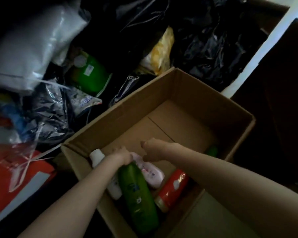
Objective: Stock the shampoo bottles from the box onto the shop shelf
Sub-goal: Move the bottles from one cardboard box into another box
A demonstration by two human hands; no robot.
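An open cardboard box [187, 93] sits below me with bottles lying in its near left corner. My left hand [121, 156] grips the top end of a tall green shampoo bottle [138, 193]. Under and beside it lie a white bottle [97, 157], a pink bottle [151, 172] and a red bottle [173, 188]. A small green bottle [212, 150] rests against the right wall of the box. My right hand [149, 148] hovers over the pink bottle with fingers curled down and nothing seen in them. No shelf is in view.
Black plastic bags [205, 40] are piled behind the box. A green package [91, 74] and a grey plastic parcel [29, 45] lie at the left, with an orange carton [12, 179] at the near left. A dark piece of furniture [282, 100] stands on the right.
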